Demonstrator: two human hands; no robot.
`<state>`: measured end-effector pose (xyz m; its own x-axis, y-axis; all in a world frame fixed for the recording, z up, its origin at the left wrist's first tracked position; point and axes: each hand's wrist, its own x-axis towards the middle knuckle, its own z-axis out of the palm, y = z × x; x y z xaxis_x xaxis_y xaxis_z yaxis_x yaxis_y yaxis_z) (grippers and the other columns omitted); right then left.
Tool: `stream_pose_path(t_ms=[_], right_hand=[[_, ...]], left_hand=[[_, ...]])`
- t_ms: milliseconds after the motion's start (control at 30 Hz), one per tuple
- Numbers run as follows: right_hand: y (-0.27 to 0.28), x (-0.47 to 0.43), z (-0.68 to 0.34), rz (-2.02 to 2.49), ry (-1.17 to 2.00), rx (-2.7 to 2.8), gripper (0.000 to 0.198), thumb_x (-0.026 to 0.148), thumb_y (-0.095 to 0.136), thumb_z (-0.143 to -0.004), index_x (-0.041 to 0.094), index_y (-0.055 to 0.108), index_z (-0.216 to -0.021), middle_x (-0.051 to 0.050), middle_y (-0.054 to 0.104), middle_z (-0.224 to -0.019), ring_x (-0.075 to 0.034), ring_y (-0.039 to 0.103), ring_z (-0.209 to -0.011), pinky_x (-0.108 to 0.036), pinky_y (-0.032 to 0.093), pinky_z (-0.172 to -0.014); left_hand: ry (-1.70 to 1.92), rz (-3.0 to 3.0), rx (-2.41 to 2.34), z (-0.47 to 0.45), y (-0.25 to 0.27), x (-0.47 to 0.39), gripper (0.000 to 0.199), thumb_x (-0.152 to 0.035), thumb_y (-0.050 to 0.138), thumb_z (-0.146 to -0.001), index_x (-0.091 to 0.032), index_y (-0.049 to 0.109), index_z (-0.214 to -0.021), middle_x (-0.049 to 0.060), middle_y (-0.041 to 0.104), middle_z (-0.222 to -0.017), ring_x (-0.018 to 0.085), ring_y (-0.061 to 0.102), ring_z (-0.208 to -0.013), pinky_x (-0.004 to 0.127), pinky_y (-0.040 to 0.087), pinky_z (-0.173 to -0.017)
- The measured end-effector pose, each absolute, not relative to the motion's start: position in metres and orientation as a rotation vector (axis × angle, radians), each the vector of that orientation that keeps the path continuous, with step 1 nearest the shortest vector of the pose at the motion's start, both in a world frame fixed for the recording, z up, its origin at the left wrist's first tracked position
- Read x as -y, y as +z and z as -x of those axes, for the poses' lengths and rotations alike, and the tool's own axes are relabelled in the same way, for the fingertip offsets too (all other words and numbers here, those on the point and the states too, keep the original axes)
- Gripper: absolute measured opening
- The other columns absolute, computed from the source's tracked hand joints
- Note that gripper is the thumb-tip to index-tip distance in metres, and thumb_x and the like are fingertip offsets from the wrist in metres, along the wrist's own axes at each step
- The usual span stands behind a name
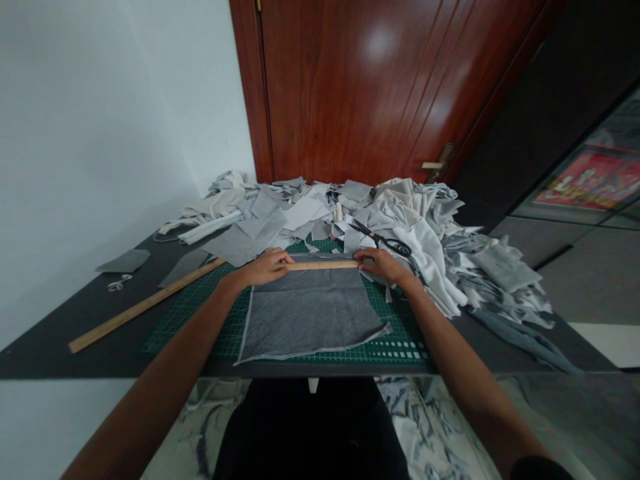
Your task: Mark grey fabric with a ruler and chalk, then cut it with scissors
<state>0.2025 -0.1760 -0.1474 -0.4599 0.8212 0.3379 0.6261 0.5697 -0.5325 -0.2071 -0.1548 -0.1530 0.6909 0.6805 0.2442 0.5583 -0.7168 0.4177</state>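
Note:
A piece of dark grey fabric lies spread on a green cutting mat. Across its far part rests a short wooden ruler. My left hand pinches the ruler's left end, fingers closed on it. At the other end my right hand has its thumb and fingers closed round the ruler. Just beyond the right hand, a pair of black-handled scissors sits on the scraps. The fabric's near edge is uneven, with a small frayed corner at the right.
A long wooden ruler lies slanted at the left of the dark table. Heaped grey and white cloth scraps line the back, and a larger pile covers the right. Behind stands a wooden door; a white wall borders the left.

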Motion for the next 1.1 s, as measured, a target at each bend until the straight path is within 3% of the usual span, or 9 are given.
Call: stream_pose_path(t_ms=[133,267,433,567,700,967,1100], right_hand=[[-0.149,0.182,-0.196,1.077,0.419,2.272,0.023,0.021,0.074,-0.089,0.02,0.078,-0.112,-0.009,0.079,-0.115,-0.024,0.072,-0.109,-0.043,0.054,-0.104],[-0.153,0.183,-0.184,1.063,0.375,2.303,0.028,0.026,0.075,-0.089,0.017,0.076,-0.116,-0.012,0.078,-0.112,-0.024,0.072,-0.097,-0.043,0.056,-0.095],[-0.161,0.178,-0.179,1.053,0.315,2.223,0.031,0.036,0.062,-0.099,0.018,0.072,-0.121,-0.014,0.074,-0.118,-0.025,0.069,-0.103,-0.044,0.055,-0.098],[-0.173,0.165,-0.18,1.252,0.186,2.006,0.027,0.025,0.058,-0.094,0.016,0.069,-0.116,-0.017,0.073,-0.113,-0.028,0.068,-0.102,-0.046,0.054,-0.099],[-0.181,0.152,-0.174,1.304,0.194,1.962,0.031,0.016,0.061,-0.084,0.018,0.067,-0.114,-0.014,0.074,-0.104,-0.028,0.068,-0.099,-0.044,0.053,-0.098],[-0.18,0.149,-0.172,1.273,0.356,1.914,0.039,0.013,0.06,-0.078,0.02,0.064,-0.116,-0.005,0.07,-0.091,-0.02,0.064,-0.077,-0.035,0.055,-0.081],[-0.173,0.152,-0.182,1.195,0.479,1.863,0.034,0.026,0.057,-0.088,0.021,0.06,-0.121,-0.002,0.065,-0.093,-0.014,0.056,-0.065,-0.026,0.051,-0.065]], left_hand=[[0.527,-2.605,-0.998,0.217,-0.153,0.153,0.026,-0.037,0.055,-0.094,-0.021,0.069,-0.11,0.007,0.069,-0.109,0.026,0.061,-0.108,0.039,0.045,-0.101],[0.508,-2.631,-1.071,0.234,-0.155,0.151,0.024,-0.034,0.057,-0.089,-0.021,0.069,-0.105,0.006,0.07,-0.105,0.026,0.061,-0.102,0.04,0.044,-0.099],[0.567,-2.696,-1.143,0.242,-0.156,0.156,0.024,-0.029,0.059,-0.085,-0.023,0.069,-0.107,0.006,0.067,-0.104,0.027,0.06,-0.104,0.042,0.043,-0.099],[0.658,-2.707,-1.117,0.229,-0.154,0.164,0.032,-0.028,0.057,-0.09,-0.024,0.068,-0.12,0.009,0.063,-0.117,0.031,0.056,-0.116,0.046,0.043,-0.105],[0.674,-2.648,-1.016,0.213,-0.154,0.168,0.028,-0.033,0.053,-0.097,-0.024,0.067,-0.12,0.009,0.063,-0.115,0.029,0.056,-0.115,0.044,0.044,-0.106],[0.706,-2.597,-0.967,0.201,-0.155,0.166,0.029,-0.041,0.05,-0.101,-0.021,0.069,-0.112,0.009,0.065,-0.11,0.027,0.059,-0.11,0.041,0.046,-0.102],[0.713,-2.596,-0.998,0.199,-0.154,0.167,0.029,-0.043,0.051,-0.1,-0.022,0.068,-0.112,0.008,0.067,-0.109,0.027,0.06,-0.108,0.042,0.047,-0.1]])
